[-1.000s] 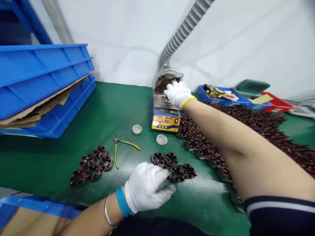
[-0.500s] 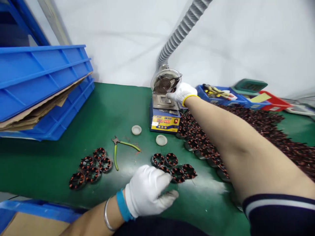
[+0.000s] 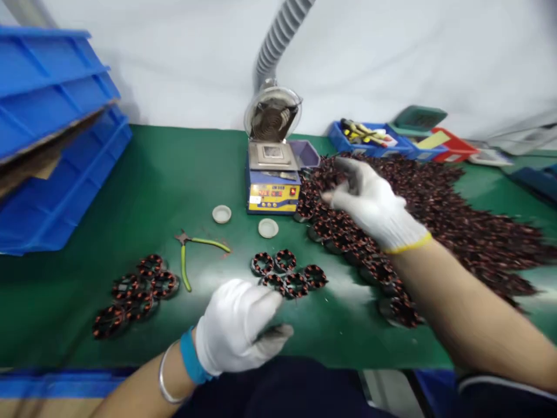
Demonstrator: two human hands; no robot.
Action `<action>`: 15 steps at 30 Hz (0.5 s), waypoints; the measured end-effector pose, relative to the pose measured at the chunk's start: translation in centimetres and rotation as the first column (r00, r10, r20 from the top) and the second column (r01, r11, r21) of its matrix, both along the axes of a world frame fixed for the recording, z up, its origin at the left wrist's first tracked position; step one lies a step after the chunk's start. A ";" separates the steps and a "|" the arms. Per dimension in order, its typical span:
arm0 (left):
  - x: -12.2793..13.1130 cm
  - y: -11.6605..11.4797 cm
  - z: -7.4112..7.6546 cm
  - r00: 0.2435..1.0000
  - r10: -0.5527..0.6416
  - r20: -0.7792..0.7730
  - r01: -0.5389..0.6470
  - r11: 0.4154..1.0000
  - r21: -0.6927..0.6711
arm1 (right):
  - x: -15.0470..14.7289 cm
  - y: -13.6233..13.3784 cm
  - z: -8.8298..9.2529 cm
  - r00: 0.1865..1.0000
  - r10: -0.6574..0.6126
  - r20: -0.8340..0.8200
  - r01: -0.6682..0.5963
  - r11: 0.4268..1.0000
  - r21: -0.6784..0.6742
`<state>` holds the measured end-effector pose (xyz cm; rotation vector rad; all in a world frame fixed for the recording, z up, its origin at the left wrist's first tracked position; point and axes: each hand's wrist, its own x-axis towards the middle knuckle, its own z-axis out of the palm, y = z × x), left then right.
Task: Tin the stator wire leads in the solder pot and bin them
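My left hand (image 3: pixel 241 328), in a white glove with a teal cuff, hovers low over the green table. Its thumb and fingers are apart and nothing shows between them. Just beyond its fingertips lies a small cluster of ring-shaped motor stators (image 3: pixel 296 285) with copper windings. My right hand (image 3: pixel 374 203), gloved in white with a yellow cuff, hangs blurred above the large mass of stators (image 3: pixel 448 203) at the right. Its thumb and fingers are spread, with no object visible in them. A second stator group (image 3: pixel 141 303) rests at the left.
A solder pot (image 3: pixel 273 191) with a yellow front panel stands at the back under a grey duct hose (image 3: pixel 282 38). Green-handled cutters (image 3: pixel 183 264) and two small white dishes (image 3: pixel 221 214) lie before it. Stacked blue crates (image 3: pixel 56 191) rise at left; tool bins (image 3: pixel 383 152) sit back right.
My right hand has left the solder pot and moved right and nearer, over the stator mass. My left hand keeps its pose. The whole view has shifted, so things appear further left and higher.
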<state>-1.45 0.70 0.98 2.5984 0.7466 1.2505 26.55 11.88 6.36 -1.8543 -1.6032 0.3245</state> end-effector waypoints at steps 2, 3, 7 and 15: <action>-0.2 0.0 0.5 0.999 -0.035 -0.018 0.034 0.999 -0.018 | 1.0 -5.5 -2.5 0.994 -0.007 -0.114 -0.015 0.981 -0.191; -0.3 0.1 0.7 0.999 -0.047 -0.020 0.046 0.999 -0.022 | 1.3 -8.0 -3.6 0.995 -0.065 -0.074 0.042 0.958 -0.284; -0.5 0.0 1.1 0.997 -0.071 -0.025 0.070 0.997 -0.025 | 2.1 -14.2 -7.3 0.931 -0.251 0.264 0.348 0.829 -0.439; -1.7 0.0 1.3 0.993 -0.011 -0.115 0.008 1.000 -0.029 | -1.8 -16.9 -11.6 0.974 -0.029 0.225 0.088 0.962 -0.257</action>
